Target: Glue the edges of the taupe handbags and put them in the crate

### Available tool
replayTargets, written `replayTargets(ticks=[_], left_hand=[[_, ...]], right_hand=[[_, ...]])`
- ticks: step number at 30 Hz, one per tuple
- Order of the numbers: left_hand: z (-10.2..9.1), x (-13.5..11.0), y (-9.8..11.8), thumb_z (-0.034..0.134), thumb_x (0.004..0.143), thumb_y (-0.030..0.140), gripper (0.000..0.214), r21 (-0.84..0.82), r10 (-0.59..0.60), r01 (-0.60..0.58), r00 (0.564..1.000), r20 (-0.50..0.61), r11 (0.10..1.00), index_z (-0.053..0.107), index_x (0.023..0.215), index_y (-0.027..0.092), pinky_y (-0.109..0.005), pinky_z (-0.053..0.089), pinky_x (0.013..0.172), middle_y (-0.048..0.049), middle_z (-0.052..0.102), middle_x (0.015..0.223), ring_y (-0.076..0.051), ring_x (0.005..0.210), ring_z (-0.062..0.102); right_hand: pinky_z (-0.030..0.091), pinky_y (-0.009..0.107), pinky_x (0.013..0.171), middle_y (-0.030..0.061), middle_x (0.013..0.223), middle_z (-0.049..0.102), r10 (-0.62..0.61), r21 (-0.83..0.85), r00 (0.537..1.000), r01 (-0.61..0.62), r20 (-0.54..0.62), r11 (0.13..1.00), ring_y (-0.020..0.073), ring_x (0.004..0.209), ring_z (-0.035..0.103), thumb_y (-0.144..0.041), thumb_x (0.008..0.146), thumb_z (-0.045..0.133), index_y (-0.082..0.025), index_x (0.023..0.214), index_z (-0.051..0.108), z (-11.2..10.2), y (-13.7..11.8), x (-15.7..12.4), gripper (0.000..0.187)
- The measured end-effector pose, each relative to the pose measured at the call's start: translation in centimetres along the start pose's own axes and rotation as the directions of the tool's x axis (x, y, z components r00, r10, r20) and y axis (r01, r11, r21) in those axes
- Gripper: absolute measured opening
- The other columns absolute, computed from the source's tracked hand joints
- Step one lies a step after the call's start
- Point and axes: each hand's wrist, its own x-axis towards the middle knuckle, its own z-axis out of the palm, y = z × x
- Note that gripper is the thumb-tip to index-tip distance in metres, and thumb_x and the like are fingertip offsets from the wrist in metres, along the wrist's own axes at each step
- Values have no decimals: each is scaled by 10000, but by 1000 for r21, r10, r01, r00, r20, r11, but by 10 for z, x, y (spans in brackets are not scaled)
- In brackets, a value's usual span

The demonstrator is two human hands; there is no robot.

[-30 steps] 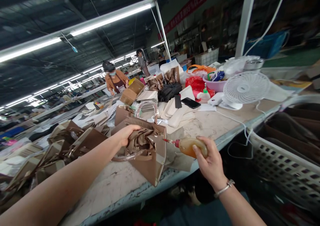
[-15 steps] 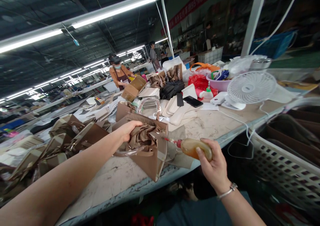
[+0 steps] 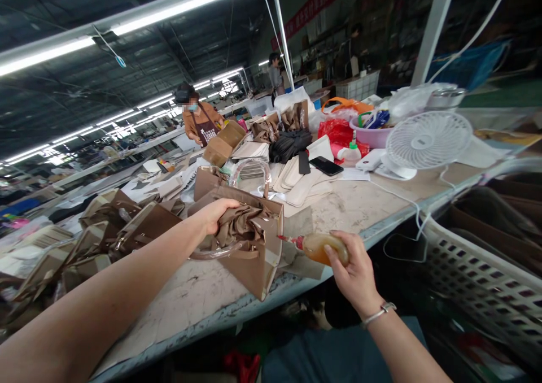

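Note:
My left hand (image 3: pixel 214 213) grips the rim of a tan leather handbag (image 3: pixel 254 253) lying on its side at the front edge of the worktable (image 3: pixel 203 298). Crumpled brown paper stuffing (image 3: pixel 241 225) shows in its mouth, and a plastic-wrapped handle (image 3: pixel 214 253) curves below my wrist. My right hand (image 3: pixel 353 270) is closed round a small squeeze bottle of amber glue (image 3: pixel 319 246). The bottle's red nozzle (image 3: pixel 285 239) points at the bag's side edge, close to it.
More brown bags (image 3: pixel 127 230) are piled left. Behind lie beige leather pieces (image 3: pixel 296 185), a phone (image 3: pixel 326 166), a white desk fan (image 3: pixel 427 141), a pink basin (image 3: pixel 372 137). A white slatted crate (image 3: pixel 478 275) stands right. A person in an apron (image 3: pixel 201 124) works at the far end.
Both hands hold the same grip. The view has shifted slightly; the glue nozzle stays at the bag's edge.

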Motion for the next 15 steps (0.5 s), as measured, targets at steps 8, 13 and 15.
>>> replayTargets(ticks=[8,13,15], left_hand=[[1,3,0,558,704,179,144,48,6,-7,1000,27,999,689,719,120,-339,582,494,-102,711,591,-244,492,665],[-1,4,0,566,702,189,157,52,-4,1,999,52,999,695,746,111,-364,593,537,-115,726,638,-257,534,680],[-1,4,0,567,705,193,155,54,-5,2,998,57,999,693,740,109,-366,590,533,-119,725,637,-260,529,677]], right_hand=[[533,384,724,75,949,567,8,-4,987,-8,159,1000,233,858,582,-263,916,519,-234,1137,540,2,4,-18,225],[531,380,718,74,950,558,-24,16,982,21,187,1000,228,855,575,-240,914,523,-239,1136,538,-1,-1,-17,222],[521,383,713,67,939,554,-41,29,993,38,114,999,227,846,567,-231,902,547,-242,1121,539,-3,-3,-13,219]])
